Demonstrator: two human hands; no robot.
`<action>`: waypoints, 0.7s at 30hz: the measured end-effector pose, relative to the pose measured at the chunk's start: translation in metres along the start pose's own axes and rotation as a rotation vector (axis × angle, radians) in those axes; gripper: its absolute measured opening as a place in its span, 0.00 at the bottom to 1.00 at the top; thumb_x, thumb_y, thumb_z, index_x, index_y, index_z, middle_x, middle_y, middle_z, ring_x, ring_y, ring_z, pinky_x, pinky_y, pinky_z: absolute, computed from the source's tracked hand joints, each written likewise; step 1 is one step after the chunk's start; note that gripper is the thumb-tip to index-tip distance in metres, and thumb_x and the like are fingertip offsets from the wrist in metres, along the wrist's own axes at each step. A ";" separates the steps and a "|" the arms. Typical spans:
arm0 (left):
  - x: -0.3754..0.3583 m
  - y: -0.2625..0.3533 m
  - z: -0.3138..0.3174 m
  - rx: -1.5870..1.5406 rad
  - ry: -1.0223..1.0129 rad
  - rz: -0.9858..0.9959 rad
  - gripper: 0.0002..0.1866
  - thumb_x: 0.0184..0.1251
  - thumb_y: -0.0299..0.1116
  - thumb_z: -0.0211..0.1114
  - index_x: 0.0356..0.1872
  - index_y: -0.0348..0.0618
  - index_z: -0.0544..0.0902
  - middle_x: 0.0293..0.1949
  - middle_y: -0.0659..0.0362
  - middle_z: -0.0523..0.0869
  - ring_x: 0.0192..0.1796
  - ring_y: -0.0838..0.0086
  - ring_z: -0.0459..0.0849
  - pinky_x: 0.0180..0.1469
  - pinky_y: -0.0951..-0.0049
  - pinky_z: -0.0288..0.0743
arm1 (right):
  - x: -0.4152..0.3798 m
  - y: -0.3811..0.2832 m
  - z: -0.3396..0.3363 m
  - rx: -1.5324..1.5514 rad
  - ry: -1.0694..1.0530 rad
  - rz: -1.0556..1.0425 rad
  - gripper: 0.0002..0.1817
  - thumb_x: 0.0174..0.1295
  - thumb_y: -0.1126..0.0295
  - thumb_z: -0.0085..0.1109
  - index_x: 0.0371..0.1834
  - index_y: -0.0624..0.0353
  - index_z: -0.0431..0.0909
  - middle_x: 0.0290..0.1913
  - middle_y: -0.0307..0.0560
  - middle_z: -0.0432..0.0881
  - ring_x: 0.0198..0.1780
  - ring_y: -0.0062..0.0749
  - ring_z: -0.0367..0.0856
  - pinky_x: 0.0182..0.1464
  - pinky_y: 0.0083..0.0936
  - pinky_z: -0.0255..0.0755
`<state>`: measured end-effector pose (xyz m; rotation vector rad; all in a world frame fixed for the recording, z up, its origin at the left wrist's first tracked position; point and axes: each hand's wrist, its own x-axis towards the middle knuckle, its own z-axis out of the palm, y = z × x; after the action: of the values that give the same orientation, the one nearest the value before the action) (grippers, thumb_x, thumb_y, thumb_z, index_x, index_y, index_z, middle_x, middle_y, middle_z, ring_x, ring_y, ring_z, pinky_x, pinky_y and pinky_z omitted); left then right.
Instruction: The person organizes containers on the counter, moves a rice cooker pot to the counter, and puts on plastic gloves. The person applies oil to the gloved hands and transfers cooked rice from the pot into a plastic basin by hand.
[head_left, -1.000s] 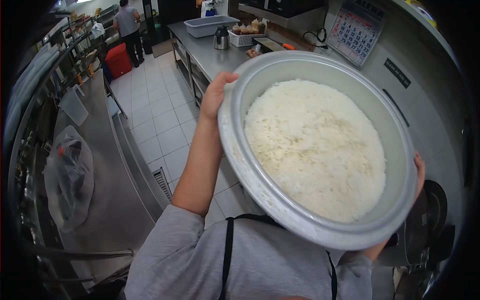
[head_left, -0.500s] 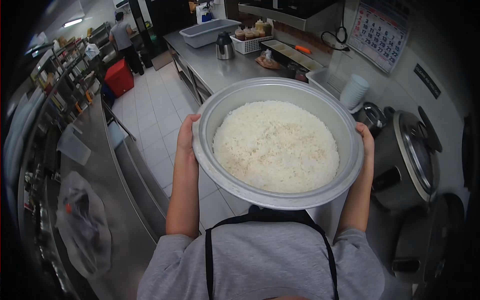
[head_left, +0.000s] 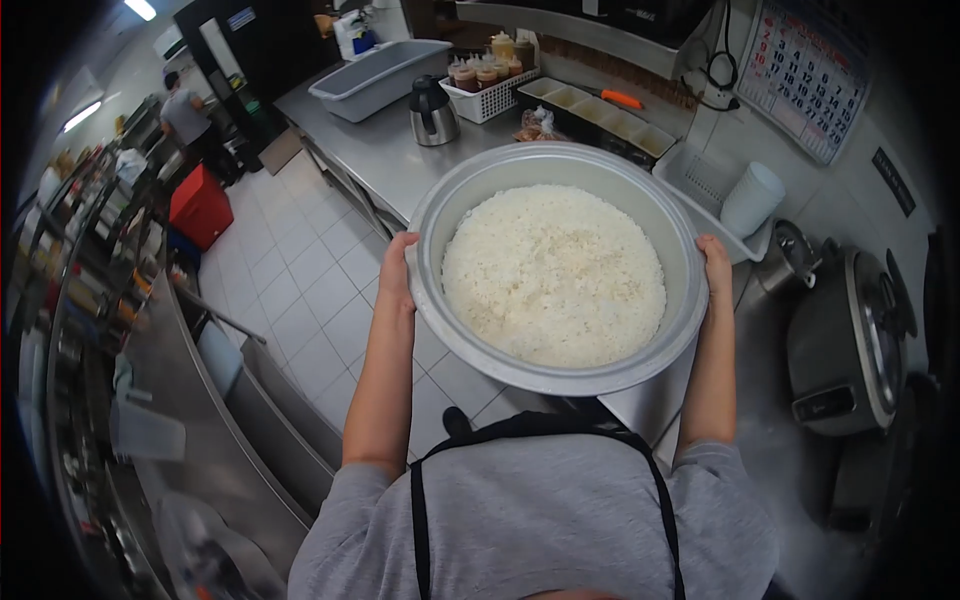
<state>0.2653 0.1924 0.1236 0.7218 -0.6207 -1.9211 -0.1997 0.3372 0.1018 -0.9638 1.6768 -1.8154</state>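
Note:
Between my two hands is a large round metal rice pot [head_left: 432, 305], held up in front of my chest. White cooked rice [head_left: 555, 275] fills much of it, its surface slightly uneven. My left hand [head_left: 398, 270] grips the rim on the left side, and my right hand [head_left: 716, 268] grips it on the right. Both sets of fingers are mostly hidden by the rim. The pot is tilted a little toward me and partly covers the steel counter [head_left: 370, 150] behind it.
Right of me stand a rice cooker [head_left: 845, 345] and a stack of white bowls [head_left: 752, 200]. A thermal jug [head_left: 433, 112], sauce bottles [head_left: 490, 70] and a grey tub [head_left: 380, 85] are on the counter. Far left, a person [head_left: 190, 125] stands near a red box [head_left: 202, 205].
The view has turned and tilted, so the counter and the floor sit differently. My hands still hold the pot of rice, now a little nearer the counter's jug and trays.

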 end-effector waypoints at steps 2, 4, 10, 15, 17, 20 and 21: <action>0.034 0.018 -0.007 0.065 -0.065 -0.101 0.22 0.55 0.40 0.54 0.43 0.28 0.77 0.33 0.47 0.84 0.31 0.62 0.84 0.36 0.66 0.82 | -0.013 0.021 0.005 -0.058 0.081 -0.043 0.09 0.58 0.68 0.53 0.34 0.61 0.77 0.30 0.33 0.75 0.33 0.18 0.70 0.39 0.15 0.64; 0.061 0.047 -0.007 0.111 -0.048 -0.096 0.21 0.55 0.40 0.54 0.42 0.29 0.77 0.32 0.48 0.83 0.30 0.61 0.84 0.36 0.66 0.82 | -0.009 0.024 0.032 -0.114 0.154 -0.101 0.09 0.60 0.68 0.51 0.36 0.62 0.77 0.30 0.32 0.75 0.33 0.18 0.71 0.39 0.15 0.64; 0.156 0.072 -0.026 0.167 -0.271 -0.301 0.22 0.56 0.39 0.53 0.46 0.31 0.75 0.40 0.48 0.82 0.40 0.63 0.83 0.45 0.64 0.79 | -0.035 0.022 0.072 0.036 0.334 -0.003 0.07 0.60 0.68 0.52 0.34 0.59 0.76 0.31 0.32 0.76 0.32 0.15 0.70 0.38 0.12 0.64; 0.238 0.085 -0.031 0.563 -0.346 -0.221 0.23 0.62 0.49 0.54 0.48 0.40 0.75 0.44 0.54 0.82 0.48 0.67 0.80 0.50 0.65 0.74 | -0.051 0.023 0.077 -0.051 0.456 0.040 0.08 0.60 0.66 0.53 0.35 0.58 0.77 0.31 0.31 0.76 0.34 0.15 0.70 0.39 0.12 0.63; 0.286 0.111 -0.015 0.949 -0.302 -0.117 0.27 0.64 0.55 0.54 0.51 0.42 0.74 0.49 0.57 0.79 0.55 0.68 0.75 0.56 0.63 0.66 | -0.048 0.028 0.073 -0.129 0.456 0.016 0.09 0.60 0.65 0.54 0.36 0.58 0.77 0.32 0.31 0.77 0.36 0.15 0.71 0.41 0.12 0.63; 0.323 0.161 0.048 0.706 -0.255 0.102 0.28 0.67 0.53 0.52 0.58 0.42 0.69 0.58 0.54 0.74 0.60 0.62 0.71 0.59 0.53 0.63 | -0.059 0.027 0.074 -0.233 0.495 0.034 0.11 0.60 0.64 0.55 0.39 0.59 0.78 0.35 0.31 0.78 0.40 0.15 0.71 0.45 0.12 0.62; 0.341 0.175 0.070 0.494 -0.314 0.063 0.29 0.69 0.52 0.49 0.62 0.42 0.64 0.59 0.52 0.72 0.62 0.60 0.69 0.61 0.50 0.62 | -0.058 0.020 0.077 -0.274 0.536 0.063 0.12 0.60 0.63 0.55 0.40 0.59 0.79 0.36 0.31 0.78 0.42 0.15 0.71 0.47 0.12 0.62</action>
<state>0.1955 -0.1796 0.2161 0.6913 -1.3283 -1.8516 -0.1062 0.3282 0.0722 -0.5351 2.2951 -1.9477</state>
